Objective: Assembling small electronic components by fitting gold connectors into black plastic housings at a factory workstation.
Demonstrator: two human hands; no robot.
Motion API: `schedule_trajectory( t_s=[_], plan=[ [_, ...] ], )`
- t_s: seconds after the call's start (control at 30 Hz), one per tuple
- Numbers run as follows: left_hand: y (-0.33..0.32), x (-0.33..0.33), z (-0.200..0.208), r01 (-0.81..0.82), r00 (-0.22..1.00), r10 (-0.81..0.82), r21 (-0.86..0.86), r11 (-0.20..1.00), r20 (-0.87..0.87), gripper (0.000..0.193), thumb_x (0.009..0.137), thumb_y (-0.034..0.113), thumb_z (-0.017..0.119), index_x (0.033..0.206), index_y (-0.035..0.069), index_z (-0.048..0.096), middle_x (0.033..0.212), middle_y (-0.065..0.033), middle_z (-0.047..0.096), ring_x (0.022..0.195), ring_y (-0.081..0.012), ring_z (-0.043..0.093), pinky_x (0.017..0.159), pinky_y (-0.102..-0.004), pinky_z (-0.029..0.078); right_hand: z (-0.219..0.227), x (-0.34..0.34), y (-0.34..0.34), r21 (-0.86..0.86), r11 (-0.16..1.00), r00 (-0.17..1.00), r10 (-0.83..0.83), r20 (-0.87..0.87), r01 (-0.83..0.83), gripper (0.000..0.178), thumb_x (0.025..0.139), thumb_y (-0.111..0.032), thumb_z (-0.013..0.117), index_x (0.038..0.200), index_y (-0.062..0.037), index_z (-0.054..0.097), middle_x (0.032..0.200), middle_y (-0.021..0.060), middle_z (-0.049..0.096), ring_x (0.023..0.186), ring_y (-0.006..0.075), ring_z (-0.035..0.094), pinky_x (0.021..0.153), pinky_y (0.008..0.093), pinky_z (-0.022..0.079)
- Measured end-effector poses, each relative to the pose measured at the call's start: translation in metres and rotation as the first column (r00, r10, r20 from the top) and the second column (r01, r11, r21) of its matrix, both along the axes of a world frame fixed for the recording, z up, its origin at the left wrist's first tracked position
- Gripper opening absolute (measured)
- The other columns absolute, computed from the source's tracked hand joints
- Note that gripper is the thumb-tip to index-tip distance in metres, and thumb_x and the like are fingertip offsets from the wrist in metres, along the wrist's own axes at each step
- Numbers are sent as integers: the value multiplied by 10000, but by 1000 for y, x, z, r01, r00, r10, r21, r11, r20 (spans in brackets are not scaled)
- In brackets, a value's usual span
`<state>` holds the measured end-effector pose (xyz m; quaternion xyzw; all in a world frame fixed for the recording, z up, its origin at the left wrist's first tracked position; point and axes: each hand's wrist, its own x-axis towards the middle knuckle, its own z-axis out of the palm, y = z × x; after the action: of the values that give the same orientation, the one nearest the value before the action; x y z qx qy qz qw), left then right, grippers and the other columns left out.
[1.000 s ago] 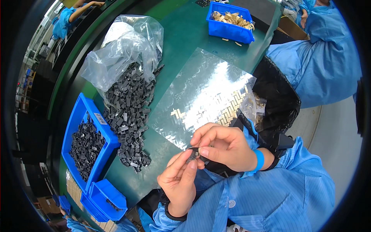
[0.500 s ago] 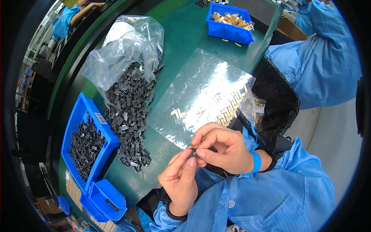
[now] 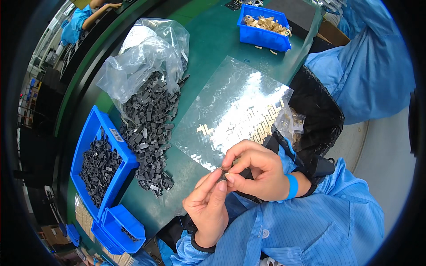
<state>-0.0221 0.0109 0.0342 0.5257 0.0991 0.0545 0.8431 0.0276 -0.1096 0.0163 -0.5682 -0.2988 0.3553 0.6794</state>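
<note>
pinching a dark part (image 3: 224, 176), left hand (image 3: 206, 212) and right hand (image 3: 262, 175) meet by a green table (image 3: 208, 48), labelled blue bin (image 3: 128, 155) left.

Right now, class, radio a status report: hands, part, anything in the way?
Left fingers and right fingers pinching small dark part. Part mostly hidden from view. Clear sheet lies beyond; nothing seen blocking.
</note>
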Motion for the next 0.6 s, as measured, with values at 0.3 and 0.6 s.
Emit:
schedule_trajectory(
  t_s=[0.3, 0.6],
  plan=[
    [1, 0, 1, 16, 999, -18, -84, 996, -27, 217, 828, -14, 521, 1036, -58, 567, 1025, -179, 586, 857, -206, 610, 745, -305, 531, 1, -1, -2, 18, 1000, 1000, -3, -27, 4, 105, 780, -100, 623, 792, -13, 567, 774, 33, 549, 707, 128, 498, 658, 251, 409],
    [2, 1, -2, 25, 1000, -27, -142, 990, -13, 192, 826, -17, 515, 1003, -52, 580, 1008, -183, 594, 849, -208, 612, 731, -304, 531, 1, -1, -1, 32, 999, 998, -6, -59, 8, 108, 778, -101, 627, 793, -12, 568, 773, 30, 549, 701, 123, 496, 654, 246, 409]
  ],
)
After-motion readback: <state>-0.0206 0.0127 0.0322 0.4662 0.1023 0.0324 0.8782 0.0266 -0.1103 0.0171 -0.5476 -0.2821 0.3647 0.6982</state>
